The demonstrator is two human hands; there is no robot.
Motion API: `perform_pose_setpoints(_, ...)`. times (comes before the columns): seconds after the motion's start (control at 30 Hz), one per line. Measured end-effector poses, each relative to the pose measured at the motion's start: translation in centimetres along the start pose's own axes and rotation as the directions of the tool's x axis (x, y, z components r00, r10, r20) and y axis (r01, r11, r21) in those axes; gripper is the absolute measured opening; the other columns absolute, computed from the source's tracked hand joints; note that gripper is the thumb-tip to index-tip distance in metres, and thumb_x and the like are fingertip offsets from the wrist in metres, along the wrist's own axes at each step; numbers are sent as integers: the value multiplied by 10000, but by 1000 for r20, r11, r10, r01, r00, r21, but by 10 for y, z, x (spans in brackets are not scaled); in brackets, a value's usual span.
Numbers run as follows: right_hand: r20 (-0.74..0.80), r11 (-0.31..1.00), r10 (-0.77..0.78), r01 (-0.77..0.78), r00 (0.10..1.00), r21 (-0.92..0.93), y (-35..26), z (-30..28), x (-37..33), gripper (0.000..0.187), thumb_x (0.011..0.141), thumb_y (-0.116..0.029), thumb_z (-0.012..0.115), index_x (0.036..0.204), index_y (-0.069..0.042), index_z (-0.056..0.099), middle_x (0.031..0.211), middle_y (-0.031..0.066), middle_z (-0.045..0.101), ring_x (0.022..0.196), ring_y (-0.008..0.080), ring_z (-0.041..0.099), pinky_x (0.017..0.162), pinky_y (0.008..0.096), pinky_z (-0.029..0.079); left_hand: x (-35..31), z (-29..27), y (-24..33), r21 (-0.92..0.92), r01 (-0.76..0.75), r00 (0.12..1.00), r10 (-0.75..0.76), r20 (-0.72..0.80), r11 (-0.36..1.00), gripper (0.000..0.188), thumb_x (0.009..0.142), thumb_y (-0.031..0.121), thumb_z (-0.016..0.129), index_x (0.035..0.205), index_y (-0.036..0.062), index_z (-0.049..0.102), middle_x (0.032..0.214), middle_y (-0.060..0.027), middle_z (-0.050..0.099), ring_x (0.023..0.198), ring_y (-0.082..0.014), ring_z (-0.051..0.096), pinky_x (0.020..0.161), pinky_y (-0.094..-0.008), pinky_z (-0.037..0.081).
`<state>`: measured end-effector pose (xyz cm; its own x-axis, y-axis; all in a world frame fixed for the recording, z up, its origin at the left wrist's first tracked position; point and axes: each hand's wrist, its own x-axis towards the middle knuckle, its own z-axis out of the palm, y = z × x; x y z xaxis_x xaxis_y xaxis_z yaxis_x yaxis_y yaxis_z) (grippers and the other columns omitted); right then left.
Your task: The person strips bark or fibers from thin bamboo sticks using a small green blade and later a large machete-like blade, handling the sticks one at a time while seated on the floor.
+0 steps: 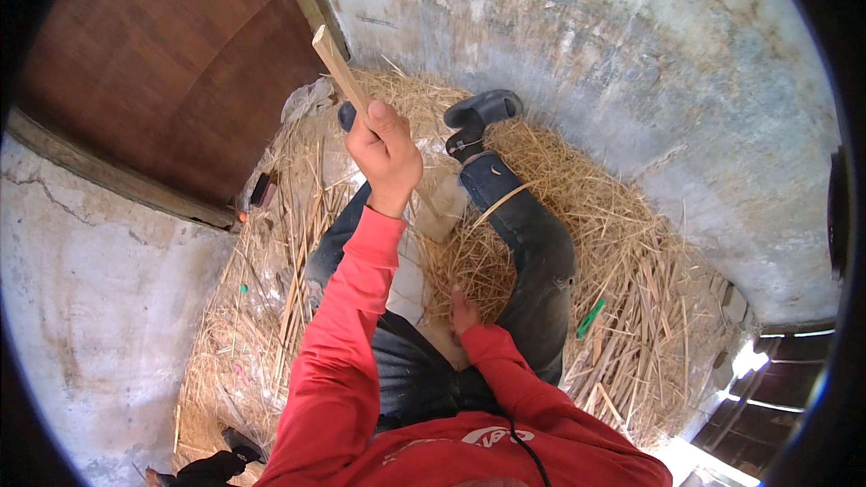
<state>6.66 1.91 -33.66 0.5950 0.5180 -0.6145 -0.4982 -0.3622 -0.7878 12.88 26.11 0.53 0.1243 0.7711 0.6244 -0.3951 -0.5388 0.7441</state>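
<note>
My left hand [388, 155] is raised in front of me, closed around a squared wooden stick [339, 66] whose upper end points up and to the left. Below it, a pale flat block [442, 207] rests on the straw-strewn floor between my legs. Low between my thighs is my right hand [464, 312], beside loose straw [478, 266]. Its fingers are small and partly hidden, so what they hold, if anything, does not show. One thin split strip [501, 203] lies across my right shin.
Thin split sticks [640, 334] lie piled on my right, with a green object [591, 317] beside them. A dark small block [262, 189] is at left. Bare plaster walls [613, 63] and a brown wooden panel [171, 63] enclose the space. Another person's shoe [244, 444] shows lower left.
</note>
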Motion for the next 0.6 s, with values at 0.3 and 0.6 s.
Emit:
perform_pose_setpoints(0.3,162,921,-220,150,962,358,-209,3,-72,622,962,-636,429,741,-56,475,557,35,445,466,146,460,438,325,381,-1,-8,-3,-59,8,999,-6,31,998,436,1056,332,461,716,69,390,568,53,370,506,-24,346,449,-233,254)
perform_pose_setpoints(0.6,-30,908,419,-420,907,-16,-6,-6,8,640,938,-646,493,683,-59,464,565,46,435,422,184,427,418,359,381,-1,-15,5,-231,69,987,-33,157,970,447,1049,392,455,737,81,377,597,41,333,486,-42,294,439,-233,241)
